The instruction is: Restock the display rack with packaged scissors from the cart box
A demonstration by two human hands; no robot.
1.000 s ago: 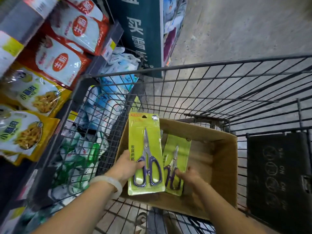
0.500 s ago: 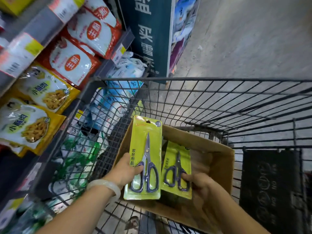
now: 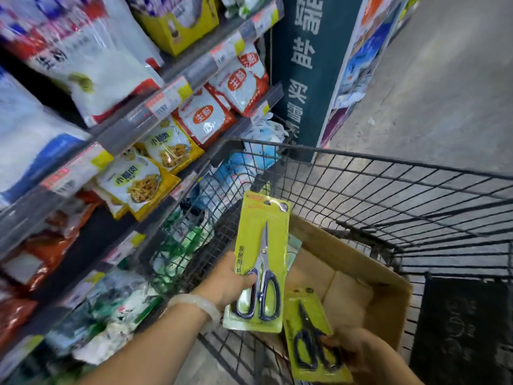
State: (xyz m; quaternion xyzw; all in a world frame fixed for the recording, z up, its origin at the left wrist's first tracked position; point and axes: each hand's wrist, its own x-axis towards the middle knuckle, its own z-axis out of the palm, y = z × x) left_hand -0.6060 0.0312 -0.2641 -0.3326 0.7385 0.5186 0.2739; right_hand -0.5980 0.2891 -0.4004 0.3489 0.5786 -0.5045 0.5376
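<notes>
My left hand (image 3: 227, 282) grips a large green-carded pack of scissors (image 3: 259, 262) by its lower left edge, held upright over the cart's left side. My right hand (image 3: 358, 350) holds a smaller green pack of dark-handled scissors (image 3: 311, 337) low at the cart's near edge, thumb over the handles. The brown cardboard box (image 3: 361, 284) sits open in the wire cart (image 3: 388, 190); its inside looks mostly bare from here. No hanging scissors rack shows in view.
Shelves (image 3: 133, 126) on the left hold snack and flour bags (image 3: 205, 118) with price tags. A dark blue sign panel (image 3: 308, 79) stands beyond the cart's front. Grey concrete floor (image 3: 444, 79) stretches on the right. A black child-seat flap (image 3: 458, 329) is at the cart's near right.
Both hands have lifted their scissor packs out of the box and drawn them toward me. The view has swung up and left, showing more of the shelves.
</notes>
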